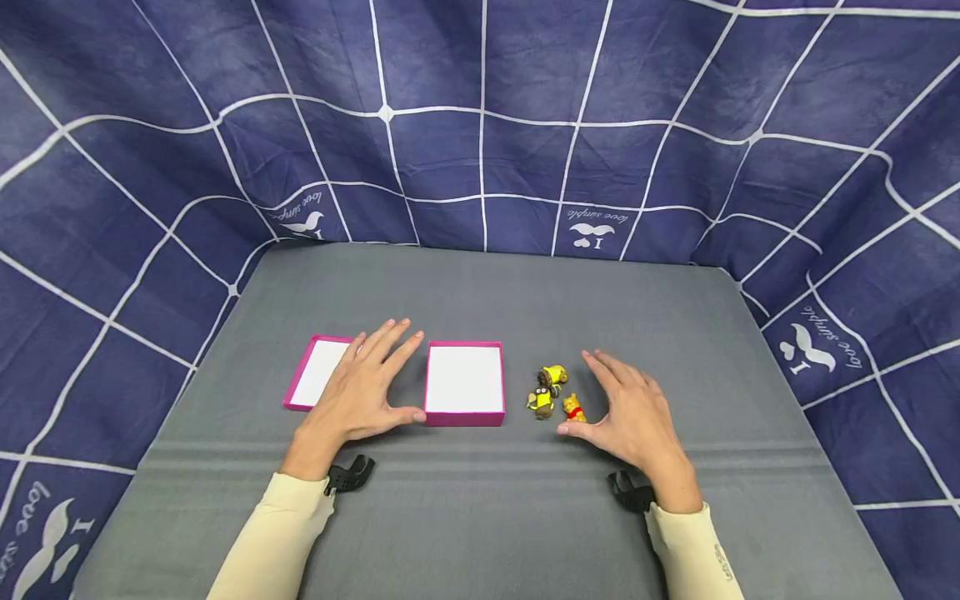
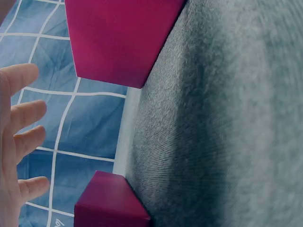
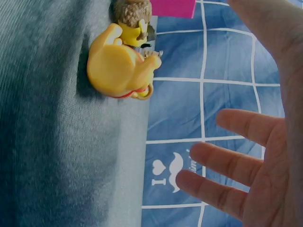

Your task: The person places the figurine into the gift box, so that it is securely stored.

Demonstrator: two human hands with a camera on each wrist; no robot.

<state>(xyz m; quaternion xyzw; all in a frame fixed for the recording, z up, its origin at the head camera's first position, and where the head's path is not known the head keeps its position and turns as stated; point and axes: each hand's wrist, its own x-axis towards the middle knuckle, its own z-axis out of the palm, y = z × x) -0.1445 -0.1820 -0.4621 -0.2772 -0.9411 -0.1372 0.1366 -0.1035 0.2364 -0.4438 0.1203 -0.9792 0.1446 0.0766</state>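
Note:
My left hand (image 1: pixel 360 396) hovers with fingers spread between two pink box parts, holding nothing. Its thumb tip is right at the lower left corner of the square box (image 1: pixel 465 419), which stands with its white inside facing up. Under the fingers, partly hidden, lies the shallower pink lid (image 1: pixel 311 379). My right hand (image 1: pixel 633 417) is also spread and holds nothing; its thumb and fingers point toward three small toy figures. Nearest is a Winnie the Pooh figurine (image 1: pixel 573 407) in a red top, seen from behind in the right wrist view. Beside it are two yellow-and-brown figurines (image 1: pixel 553 376).
A grey cloth-covered table (image 1: pixel 480 517) lies beneath everything. Behind it and along both sides hangs a blue curtain (image 1: pixel 525 158) with white lines. Black wrist straps (image 1: pixel 351 473) sit at both cuffs.

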